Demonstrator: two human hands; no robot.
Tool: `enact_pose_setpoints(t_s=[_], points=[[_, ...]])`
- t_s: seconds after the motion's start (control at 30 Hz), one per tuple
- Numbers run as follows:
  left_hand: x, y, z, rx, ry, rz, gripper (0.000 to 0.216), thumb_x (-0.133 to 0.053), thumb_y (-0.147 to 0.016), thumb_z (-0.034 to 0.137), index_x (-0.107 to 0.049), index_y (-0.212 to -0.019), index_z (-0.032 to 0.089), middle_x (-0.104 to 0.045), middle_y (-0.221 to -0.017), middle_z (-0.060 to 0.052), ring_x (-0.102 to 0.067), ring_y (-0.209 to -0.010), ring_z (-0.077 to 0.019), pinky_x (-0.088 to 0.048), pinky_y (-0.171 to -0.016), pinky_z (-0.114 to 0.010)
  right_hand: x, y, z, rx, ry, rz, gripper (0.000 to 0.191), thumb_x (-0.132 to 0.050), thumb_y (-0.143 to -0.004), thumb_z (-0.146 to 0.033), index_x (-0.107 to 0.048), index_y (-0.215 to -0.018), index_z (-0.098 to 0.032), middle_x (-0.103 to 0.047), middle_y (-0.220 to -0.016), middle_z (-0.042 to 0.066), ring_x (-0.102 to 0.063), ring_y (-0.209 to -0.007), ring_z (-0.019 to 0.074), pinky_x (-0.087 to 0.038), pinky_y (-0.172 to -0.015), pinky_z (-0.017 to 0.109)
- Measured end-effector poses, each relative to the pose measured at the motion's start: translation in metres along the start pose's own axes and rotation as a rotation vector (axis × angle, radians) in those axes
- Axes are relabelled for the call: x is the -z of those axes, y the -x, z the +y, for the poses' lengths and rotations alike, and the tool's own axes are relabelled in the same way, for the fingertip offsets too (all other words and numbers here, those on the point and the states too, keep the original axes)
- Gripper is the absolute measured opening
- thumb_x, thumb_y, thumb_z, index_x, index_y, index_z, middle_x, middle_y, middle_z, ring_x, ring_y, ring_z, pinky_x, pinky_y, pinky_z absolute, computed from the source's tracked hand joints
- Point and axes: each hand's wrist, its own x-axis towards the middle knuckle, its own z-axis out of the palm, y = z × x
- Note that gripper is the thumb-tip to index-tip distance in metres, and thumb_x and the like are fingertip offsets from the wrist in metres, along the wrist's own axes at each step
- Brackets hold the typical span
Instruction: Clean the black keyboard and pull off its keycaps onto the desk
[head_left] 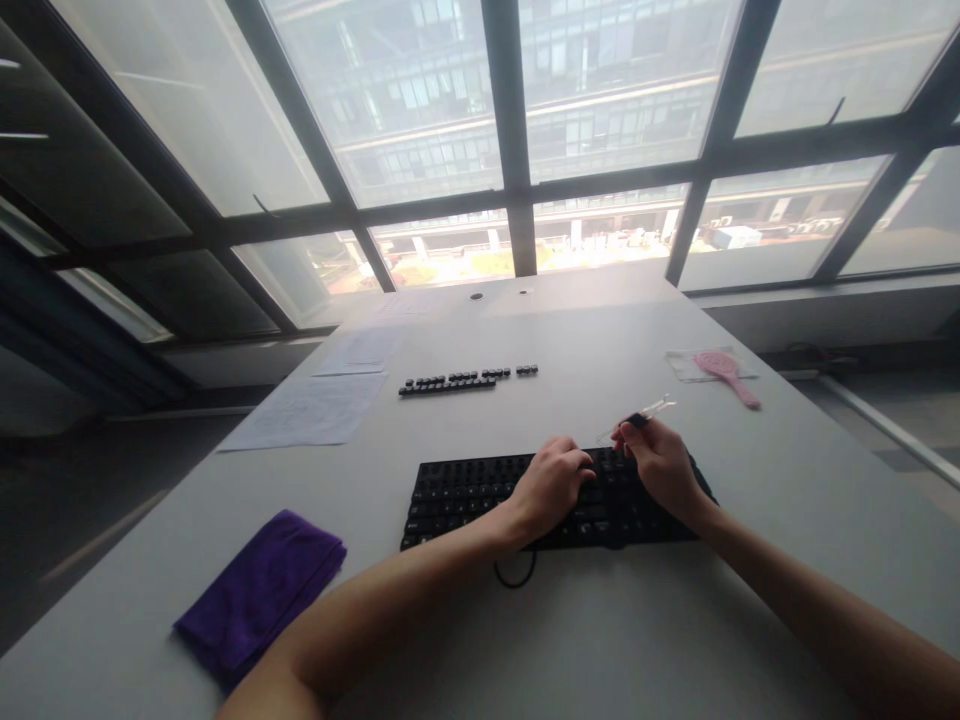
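Observation:
The black keyboard point(465, 495) lies on the table, its cable point(515, 582) curling out at the near edge. Along its far rows I see small dark bare spots, while nearer rows carry lettered keycaps. My left hand point(553, 482) rests on the keyboard right of its middle, fingers curled down; anything beneath the fingertips is hidden. Over the keyboard's far right part, my right hand point(658, 462) is closed on a keycap puller point(638, 419) with a black middle and thin wire prongs. One wire end points up and right, the other reaches down towards the keys by my left hand.
Loose black keycaps point(450, 382) stand in rows beyond the keyboard. A folded purple cloth point(262, 595) lies at the left, with paper sheets point(307, 412) further back. A pink hairbrush point(726, 375) rests on a clear bag point(681, 366) at the right. Windows rise behind the table.

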Motion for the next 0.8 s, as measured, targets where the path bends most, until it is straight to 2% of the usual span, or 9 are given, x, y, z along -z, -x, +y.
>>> enact_pose_setpoints(t_s=[0.33, 0.43, 0.53, 0.67, 0.8], points=[[-0.003, 0.004, 0.002, -0.090, -0.111, 0.023, 0.012, -0.056, -0.094, 0.017, -0.067, -0.099, 0.017, -0.062, -0.098, -0.009, -0.054, -0.095, -0.0232, -0.050, -0.089, -0.036, 0.000, 0.000, 0.000, 0.018, 0.020, -0.027, 0.033, -0.053, -0.095, -0.048, -0.064, -0.081, -0.020, -0.064, -0.067, 0.002, -0.058, -0.061, 0.0188, -0.045, -0.061, 0.031], [-0.003, 0.005, 0.002, -0.081, -0.057, 0.078, 0.012, -0.057, -0.094, 0.019, -0.068, -0.100, 0.018, -0.063, -0.098, -0.009, -0.056, -0.096, -0.0228, -0.050, -0.092, -0.036, 0.000, 0.000, 0.000, 0.006, 0.015, -0.022, 0.034, -0.053, -0.094, -0.048, -0.064, -0.081, -0.020, -0.063, -0.066, 0.002, -0.057, -0.060, 0.0184, -0.044, -0.059, 0.031], [0.001, 0.002, 0.002, -0.006, 0.070, 0.145, 0.011, -0.059, -0.094, 0.022, -0.069, -0.098, 0.020, -0.064, -0.097, -0.007, -0.060, -0.093, -0.0207, -0.051, -0.088, -0.034, 0.000, -0.001, 0.000, -0.002, 0.011, -0.009, 0.034, -0.053, -0.095, -0.049, -0.064, -0.080, -0.019, -0.064, -0.066, 0.002, -0.056, -0.059, 0.0183, -0.044, -0.060, 0.032], [0.021, -0.004, -0.004, 0.170, 0.268, 0.271, 0.015, -0.061, -0.092, 0.031, -0.071, -0.095, 0.020, -0.069, -0.090, -0.006, -0.065, -0.080, -0.0175, -0.053, -0.077, -0.030, -0.001, -0.002, 0.003, 0.000, -0.009, -0.001, 0.036, -0.054, -0.094, -0.051, -0.064, -0.080, -0.020, -0.065, -0.067, 0.003, -0.057, -0.060, 0.0186, -0.046, -0.061, 0.032], [0.063, -0.014, -0.027, 0.271, 0.402, 0.271, 0.029, -0.064, -0.088, 0.042, -0.072, -0.101, 0.017, -0.073, -0.084, -0.006, -0.068, -0.073, -0.0176, -0.054, -0.067, -0.028, -0.002, -0.002, 0.006, -0.020, -0.046, -0.011, 0.037, -0.054, -0.094, -0.053, -0.063, -0.080, -0.020, -0.066, -0.069, 0.004, -0.059, -0.062, 0.0191, -0.046, -0.059, 0.032]])
